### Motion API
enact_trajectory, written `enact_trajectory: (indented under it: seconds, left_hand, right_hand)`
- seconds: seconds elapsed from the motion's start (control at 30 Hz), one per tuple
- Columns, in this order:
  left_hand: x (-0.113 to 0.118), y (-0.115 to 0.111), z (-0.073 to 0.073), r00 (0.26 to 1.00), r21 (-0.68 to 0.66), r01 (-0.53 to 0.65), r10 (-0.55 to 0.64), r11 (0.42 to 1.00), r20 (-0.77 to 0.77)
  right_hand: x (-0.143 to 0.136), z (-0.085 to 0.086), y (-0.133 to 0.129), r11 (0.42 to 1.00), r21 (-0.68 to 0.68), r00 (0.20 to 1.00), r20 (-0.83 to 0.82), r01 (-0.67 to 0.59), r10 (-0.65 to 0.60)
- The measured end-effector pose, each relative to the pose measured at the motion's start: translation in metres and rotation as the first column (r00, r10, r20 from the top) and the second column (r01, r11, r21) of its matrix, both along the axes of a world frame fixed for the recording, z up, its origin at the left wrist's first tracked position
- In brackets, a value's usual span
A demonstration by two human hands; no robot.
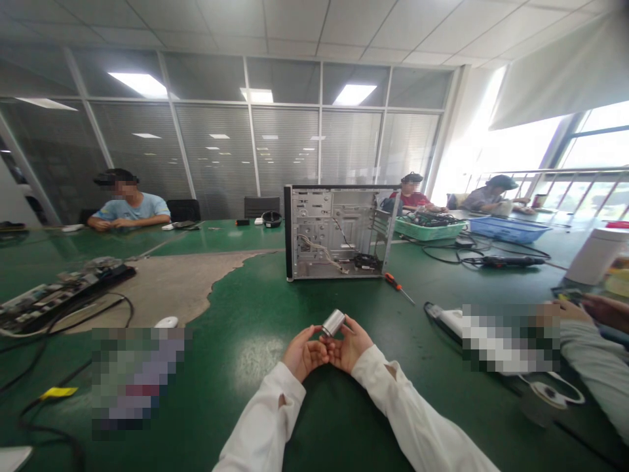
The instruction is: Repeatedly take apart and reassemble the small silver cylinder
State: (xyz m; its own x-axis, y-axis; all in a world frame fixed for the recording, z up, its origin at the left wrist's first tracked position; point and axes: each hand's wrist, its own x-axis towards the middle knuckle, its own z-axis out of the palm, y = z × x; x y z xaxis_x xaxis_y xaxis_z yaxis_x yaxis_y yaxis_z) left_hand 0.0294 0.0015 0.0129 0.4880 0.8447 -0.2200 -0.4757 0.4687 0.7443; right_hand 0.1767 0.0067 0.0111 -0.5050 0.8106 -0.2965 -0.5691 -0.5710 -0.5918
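A small silver metal cylinder (334,322) is held up at a tilt between both hands, above the green table. My left hand (303,353) is closed with its thumb against the cylinder's left side. On the other side, my right hand (352,345) grips it with thumb and fingers. The fingertips of both hands meet just below it. Beyond the hands stands an open computer case (339,229), its bare metal inside showing a few cables and a black fan. An orange-handled screwdriver (399,287) lies by the case's lower right corner.
Power strips and cables (69,295) lie on the left. A green basket (430,226) of cables and a blue basket (508,229) stand at the back right. A co-worker's arm (594,373) reaches in from the right, near a white power strip (452,321). Other people sit across the table.
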Motion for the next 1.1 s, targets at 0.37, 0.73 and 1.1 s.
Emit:
enact_trajectory:
  seconds: [0.37,0.73,1.1]
  left_hand:
    - [-0.001,0.000,-0.001,1.000,0.013,-0.012,0.012,1.000,0.010]
    - [0.000,-0.001,0.002,0.999,-0.001,-0.050,0.050,0.999,0.015]
    - [-0.005,0.004,0.001,0.950,-0.021,-0.310,0.311,0.950,0.028]
  right_hand:
    - [0.003,-0.001,0.000,1.000,-0.017,0.994,-0.106,-0.017,0.015]
    - [0.000,0.006,0.000,0.987,0.013,0.987,0.008,0.161,-0.162]
    - [-0.005,-0.017,0.013,0.712,0.617,0.643,0.403,0.335,-0.652]
